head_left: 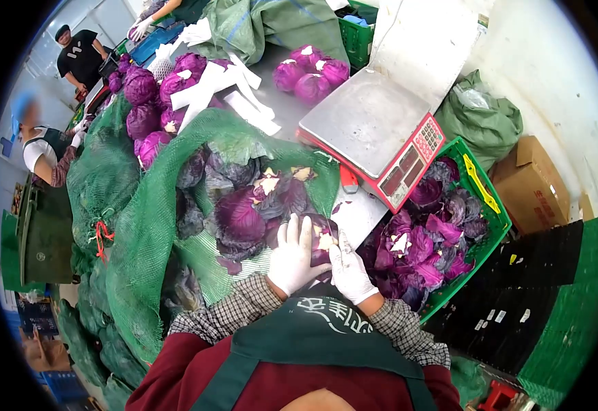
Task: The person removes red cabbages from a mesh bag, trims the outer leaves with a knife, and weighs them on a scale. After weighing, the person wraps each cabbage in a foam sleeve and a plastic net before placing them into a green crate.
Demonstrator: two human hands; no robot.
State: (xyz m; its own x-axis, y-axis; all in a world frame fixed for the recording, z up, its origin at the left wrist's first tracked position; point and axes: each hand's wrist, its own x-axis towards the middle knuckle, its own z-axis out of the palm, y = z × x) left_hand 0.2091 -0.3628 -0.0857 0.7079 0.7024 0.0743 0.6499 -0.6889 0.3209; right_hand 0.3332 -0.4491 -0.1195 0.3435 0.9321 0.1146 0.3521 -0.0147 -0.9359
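A red cabbage [322, 233] with a pale cut stem faces up close to my apron, held between my gloved hands. My left hand [292, 257] lies along its left side, fingers stretched over the leaves. On the opposite side, my right hand [351, 270] presses its fingers against the cabbage's edge; I cannot tell whether a small tool is also in it. Just beyond my left hand, a large purple cabbage [239, 216] and darker outer leaves lie inside an opened green mesh sack [151, 250]. Both hands wear white gloves below checked sleeves.
A red-framed scale [367, 123] stands ahead right, a red-handled tool [349, 179] beside it. Trimmed leaves fill a green crate [473, 264] at my right. Cabbages [312, 72], white strips [213, 89] and a full mesh sack [110, 164] cover the far table. Other people work at left.
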